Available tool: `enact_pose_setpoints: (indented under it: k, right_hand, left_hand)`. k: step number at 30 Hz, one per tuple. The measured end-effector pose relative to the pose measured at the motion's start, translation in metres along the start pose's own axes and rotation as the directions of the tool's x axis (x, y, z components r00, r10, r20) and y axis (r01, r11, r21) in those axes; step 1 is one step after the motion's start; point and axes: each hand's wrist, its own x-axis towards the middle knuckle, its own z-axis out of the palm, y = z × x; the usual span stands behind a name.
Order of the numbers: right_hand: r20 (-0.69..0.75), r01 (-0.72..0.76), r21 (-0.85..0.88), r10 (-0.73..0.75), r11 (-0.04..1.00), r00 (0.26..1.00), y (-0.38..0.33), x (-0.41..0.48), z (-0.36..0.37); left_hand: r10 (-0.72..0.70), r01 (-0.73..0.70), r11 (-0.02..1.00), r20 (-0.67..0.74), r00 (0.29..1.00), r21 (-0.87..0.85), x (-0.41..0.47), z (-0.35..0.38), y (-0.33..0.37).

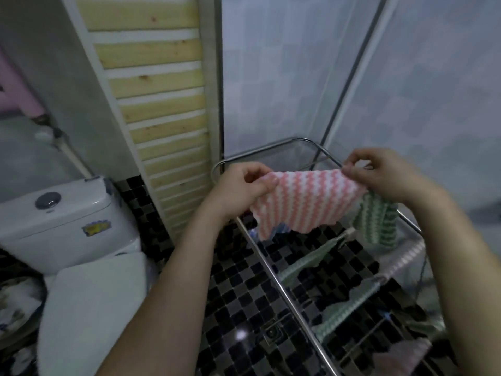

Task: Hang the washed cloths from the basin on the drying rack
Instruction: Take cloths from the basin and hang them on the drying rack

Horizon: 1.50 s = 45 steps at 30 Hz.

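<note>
Stretching the pink cloth (303, 202) crosswise above the drying rack (273, 270), left hand (241, 183) and right hand (379, 172) each pinch an upper corner.

One head-worn view, apparently at standing height, looks forward and down, close above left hand (238, 185) and right hand (379, 176), rack (282, 283) lower right, toilet (67, 213) lower left.

Over the silvery metal-tube drying rack (284, 294) is a pink-and-white zigzag-striped knitted cloth (303, 202); at its right rail, a green-and-white zigzag-striped knitted cloth (375, 221). Under the rack lie black-and-grey checkered mosaic floor tiles (238, 289).
</note>
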Motion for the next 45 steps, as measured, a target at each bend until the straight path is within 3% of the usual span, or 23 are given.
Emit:
enact_pose_setpoints:
  k: [2, 6, 11, 18, 22, 28, 31, 34, 38, 42, 45]
  right_hand:
    - [-0.003, -0.067, -0.001, 0.067, 0.998, 0.998, 0.016, 0.005, -0.006]
    - [-0.069, -0.167, 0.144, 0.178, 0.975, 0.982, 0.058, 0.020, -0.011]
    - [-0.249, -0.245, 0.257, 0.309, 0.935, 0.918, 0.113, 0.043, -0.001]
    - [-0.242, -0.324, 0.204, 0.368, 0.924, 0.898, 0.163, 0.074, 0.008]
    - [-0.249, -0.353, 0.182, 0.390, 0.918, 0.886, 0.176, 0.096, 0.016]
    - [-0.285, -0.368, -0.062, 0.337, 0.928, 0.897, 0.184, 0.138, 0.025]
    - [-0.251, -0.354, -0.120, 0.316, 0.928, 0.915, 0.183, 0.162, 0.043]
    - [-0.117, -0.350, -0.088, 0.339, 0.933, 0.933, 0.185, 0.176, 0.062]
    - [-0.037, -0.457, -0.178, 0.458, 0.872, 0.888, 0.203, 0.172, 0.066]
    - [0.043, -0.556, -0.121, 0.564, 0.822, 0.825, 0.218, 0.163, 0.075]
    - [0.070, -0.594, -0.089, 0.600, 0.799, 0.797, 0.226, 0.162, 0.079]
  left_hand:
    - [-0.004, 0.004, 1.000, -0.035, 0.999, -0.006, 0.022, 0.019, -0.010]
    - [0.067, -0.049, 0.987, -0.115, 0.991, 0.155, 0.060, 0.070, -0.016]
    - [0.073, -0.058, 0.975, -0.064, 0.995, 0.215, 0.086, 0.129, -0.019]
    - [-0.063, 0.057, 0.974, 0.021, 0.998, 0.221, 0.118, 0.156, -0.046]
    - [-0.102, 0.107, 0.969, -0.035, 0.994, 0.224, 0.133, 0.162, -0.057]
    - [-0.128, 0.149, 0.954, -0.096, 0.987, 0.260, 0.168, 0.163, -0.082]
    - [-0.144, 0.192, 0.926, -0.166, 0.976, 0.325, 0.183, 0.163, -0.099]
    - [-0.190, 0.249, 0.876, -0.181, 0.965, 0.413, 0.194, 0.161, -0.115]
    - [-0.188, 0.199, 0.781, -0.081, 0.979, 0.592, 0.188, 0.160, -0.120]
    - [-0.219, 0.148, 0.801, 0.054, 0.974, 0.580, 0.171, 0.167, -0.118]
    - [-0.200, 0.133, 0.791, 0.046, 0.979, 0.597, 0.165, 0.173, -0.119]
